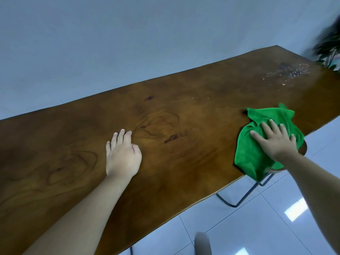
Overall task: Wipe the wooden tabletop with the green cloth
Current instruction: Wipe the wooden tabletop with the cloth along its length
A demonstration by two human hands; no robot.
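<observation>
Near the tabletop's (165,111) right edge, the right hand (276,142) pressed flat, fingers spread, on the green cloth (252,153); the left hand (122,155) rested loosely curled, holding nothing. Wiping seemed underway; the crumbs (294,70) at the far right likely needed the next sweep.

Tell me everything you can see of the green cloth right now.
The green cloth is bright green, soft and fuzzy like microfibre, bunched and creased rather than spread flat. It lies on the wooden tabletop at its near edge, with one lower corner hanging over the edge above a stool. The right hand presses flat on its middle, fingers spread. The left hand rests on bare wood, well clear of it.
</observation>
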